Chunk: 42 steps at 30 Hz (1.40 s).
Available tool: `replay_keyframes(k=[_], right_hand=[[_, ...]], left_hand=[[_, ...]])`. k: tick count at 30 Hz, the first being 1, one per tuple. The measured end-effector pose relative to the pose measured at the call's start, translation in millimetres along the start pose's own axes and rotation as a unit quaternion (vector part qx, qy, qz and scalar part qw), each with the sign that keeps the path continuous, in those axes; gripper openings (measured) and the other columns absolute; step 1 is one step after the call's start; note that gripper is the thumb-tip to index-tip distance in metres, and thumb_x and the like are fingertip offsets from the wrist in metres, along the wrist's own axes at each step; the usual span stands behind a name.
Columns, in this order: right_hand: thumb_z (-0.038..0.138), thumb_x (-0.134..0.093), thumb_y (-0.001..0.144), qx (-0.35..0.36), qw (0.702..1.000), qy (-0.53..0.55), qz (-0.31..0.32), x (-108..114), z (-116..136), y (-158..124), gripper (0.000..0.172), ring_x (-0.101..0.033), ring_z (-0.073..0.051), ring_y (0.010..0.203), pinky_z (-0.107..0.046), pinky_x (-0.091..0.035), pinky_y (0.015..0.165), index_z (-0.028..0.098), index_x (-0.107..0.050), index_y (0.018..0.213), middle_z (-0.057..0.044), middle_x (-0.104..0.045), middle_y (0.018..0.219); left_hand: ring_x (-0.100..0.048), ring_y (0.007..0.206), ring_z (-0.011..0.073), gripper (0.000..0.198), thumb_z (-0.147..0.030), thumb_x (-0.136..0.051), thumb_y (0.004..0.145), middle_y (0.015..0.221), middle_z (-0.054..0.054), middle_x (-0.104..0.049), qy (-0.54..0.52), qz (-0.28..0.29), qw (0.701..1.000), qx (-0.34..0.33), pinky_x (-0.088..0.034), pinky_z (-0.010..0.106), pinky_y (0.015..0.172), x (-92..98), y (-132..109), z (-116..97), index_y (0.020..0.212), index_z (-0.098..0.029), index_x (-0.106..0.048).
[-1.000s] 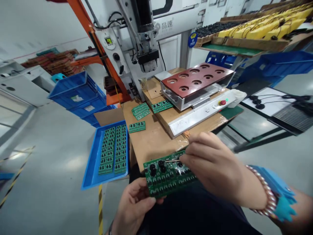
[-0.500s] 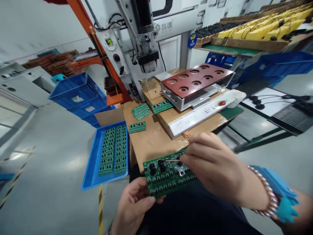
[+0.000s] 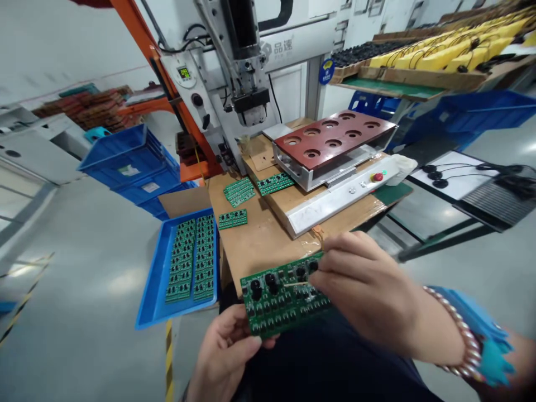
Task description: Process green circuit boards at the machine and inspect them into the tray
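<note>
My left hand [image 3: 230, 349] grips the lower left corner of a green circuit board [image 3: 280, 315], thumb on top and fingers beneath. Black round components stand along the board's upper part. My right hand [image 3: 368, 290] pinches a thin wooden stick [image 3: 295, 284], whose tip points left and lies over the board beside the black components; whether it touches is not clear. The right hand covers the board's right end. Beyond it, on the brown worktable [image 3: 259, 240], lie a small board [image 3: 233, 219], a stack of boards [image 3: 239, 192] and another board [image 3: 275, 183].
A blue tray [image 3: 146, 296] with rows of boards stands at the left, with blue crates [image 3: 125, 162] behind. A red fixture plate [image 3: 335, 139] with round holes sits on the machine, near a control bar [image 3: 318, 209] with a red button. Black cables [image 3: 515, 184] lie at the right.
The stick's tip has shifted slightly down on the board, and the right hand has moved slightly with it. The left hand keeps its grip; the whole view has shifted a little.
</note>
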State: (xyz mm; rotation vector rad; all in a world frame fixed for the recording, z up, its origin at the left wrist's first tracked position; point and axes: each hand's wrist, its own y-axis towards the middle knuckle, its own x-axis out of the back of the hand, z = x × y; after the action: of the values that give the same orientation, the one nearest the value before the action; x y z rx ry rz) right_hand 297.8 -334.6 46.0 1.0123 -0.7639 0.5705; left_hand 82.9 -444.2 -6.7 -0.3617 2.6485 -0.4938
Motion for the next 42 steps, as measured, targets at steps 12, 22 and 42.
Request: replay_keyframes(k=[12, 22, 42], right_hand=[[0.002, -0.049, 0.078, -0.049, 0.998, 0.010, -0.038, 7, -10, -11, 0.019, -0.043, -0.018, 0.082, -0.036, -0.036, 0.071, 0.014, -0.060, 0.089, -0.005, -0.054, 0.079], [0.007, -0.047, 0.081, -0.044, 0.999, 0.006, -0.007, 3, -10, -9, 0.017, -0.043, -0.018, 0.083, -0.035, -0.036, 0.071, 0.016, -0.059, 0.089, -0.005, -0.054, 0.081], [0.007, -0.048, 0.082, -0.040, 0.999, -0.003, -0.030, 5, -13, -9, 0.014, -0.042, -0.017, 0.079, -0.032, -0.033, 0.067, 0.016, -0.058, 0.087, -0.004, -0.053, 0.078]], left_hand=[[-0.062, 0.057, 0.0174, 0.027, -0.025, -0.082, 0.051, 0.062, 0.004, -0.072, 0.000, -0.035, 0.999, -0.007, -0.047, 0.024, 0.053, 4.1, 0, -2, 0.076, -0.019, -0.075], [-0.061, 0.055, 0.0171, 0.027, -0.027, -0.083, 0.049, 0.061, 0.004, -0.072, 0.018, -0.048, 0.999, -0.008, -0.046, 0.024, 0.054, 1.5, -1, -3, 0.074, -0.019, -0.075], [-0.062, 0.056, 0.0193, 0.029, -0.027, -0.082, 0.050, 0.062, 0.006, -0.072, 0.048, -0.041, 0.998, -0.015, -0.047, 0.026, 0.054, 5.7, -1, -1, 0.076, -0.017, -0.075]])
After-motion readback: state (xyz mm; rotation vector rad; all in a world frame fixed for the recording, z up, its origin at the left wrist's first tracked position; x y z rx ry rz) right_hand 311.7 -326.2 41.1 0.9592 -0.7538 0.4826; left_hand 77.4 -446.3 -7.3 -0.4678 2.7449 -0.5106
